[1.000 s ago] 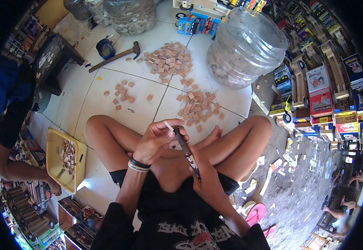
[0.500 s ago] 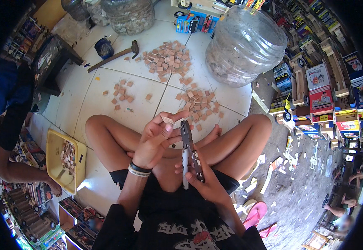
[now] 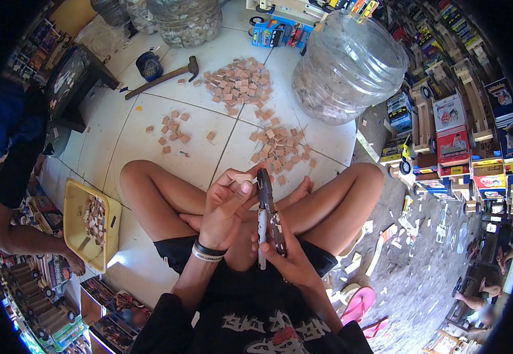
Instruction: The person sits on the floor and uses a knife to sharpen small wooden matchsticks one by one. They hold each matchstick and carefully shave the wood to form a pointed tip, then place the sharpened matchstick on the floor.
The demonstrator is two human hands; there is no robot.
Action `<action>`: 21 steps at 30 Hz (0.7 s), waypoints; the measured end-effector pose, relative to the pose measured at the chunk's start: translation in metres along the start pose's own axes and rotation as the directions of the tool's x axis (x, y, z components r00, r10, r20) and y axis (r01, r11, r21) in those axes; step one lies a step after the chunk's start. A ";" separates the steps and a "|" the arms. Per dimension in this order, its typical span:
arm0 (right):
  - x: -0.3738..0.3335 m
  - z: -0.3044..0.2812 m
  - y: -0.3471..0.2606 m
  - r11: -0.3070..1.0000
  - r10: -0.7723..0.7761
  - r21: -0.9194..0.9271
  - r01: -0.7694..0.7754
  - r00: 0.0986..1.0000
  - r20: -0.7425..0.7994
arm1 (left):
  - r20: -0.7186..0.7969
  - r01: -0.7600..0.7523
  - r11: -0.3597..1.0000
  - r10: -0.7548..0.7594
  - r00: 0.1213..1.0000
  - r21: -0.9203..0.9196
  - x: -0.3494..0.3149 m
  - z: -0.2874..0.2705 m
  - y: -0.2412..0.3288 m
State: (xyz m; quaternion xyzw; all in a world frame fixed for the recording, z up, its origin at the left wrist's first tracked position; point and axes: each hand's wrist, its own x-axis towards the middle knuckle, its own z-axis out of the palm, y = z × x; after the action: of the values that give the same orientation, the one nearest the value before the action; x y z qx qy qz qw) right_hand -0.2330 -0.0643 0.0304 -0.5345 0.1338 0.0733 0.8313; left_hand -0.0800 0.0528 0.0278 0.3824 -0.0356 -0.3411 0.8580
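Observation:
My left hand [image 3: 224,203] pinches a small square wooden piece [image 3: 243,178] between thumb and fingers, close beside the head of the pliers. The pliers [image 3: 263,187], dark at the jaws with worn, chipped paint on the handles, stand upright in front of my lap. My right hand [image 3: 285,253] is wrapped round their lower handles. Whether the jaws touch the wooden piece is hidden by my fingers. Beyond my crossed legs lie a pile of small wooden squares [image 3: 242,82], a nearer pile [image 3: 280,147] and a small scatter of squares [image 3: 174,127], some with thin strands among them.
A hammer [image 3: 162,81] and a dark blue cup [image 3: 148,66] lie at the far left. A large clear plastic container [image 3: 351,65] stands far right, near stacked toy trucks [image 3: 451,124]. A yellow basin [image 3: 117,230] holds wooden bits; another person's arm [image 3: 32,236] reaches beside it.
My left hand has shifted slightly right and downward, bringing the wooden piece closer to the pliers' head, and its fingers have curled in. My right hand holds the pliers almost unmoved.

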 end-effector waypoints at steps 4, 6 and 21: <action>-0.003 -0.002 0.005 1.000 0.012 0.026 -0.012 1.000 -0.020 | 0.006 0.001 1.000 -0.001 1.000 -0.028 0.000 -0.001 -0.001; -0.001 -0.001 0.013 0.982 0.188 0.014 -0.187 0.979 -0.074 | -0.019 0.012 1.000 -0.012 1.000 -0.008 0.000 -0.002 -0.004; 0.012 -0.006 0.025 0.672 -0.019 -0.672 -0.310 0.901 -0.434 | -0.078 -0.138 0.945 0.167 0.983 0.296 0.016 -0.018 -0.004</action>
State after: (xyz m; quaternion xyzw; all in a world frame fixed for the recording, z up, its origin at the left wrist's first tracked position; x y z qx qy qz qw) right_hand -0.2290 -0.0595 0.0029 -0.8098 0.3062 0.0755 0.4947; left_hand -0.0647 0.0526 0.0090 0.5166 -0.0706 -0.2448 0.8175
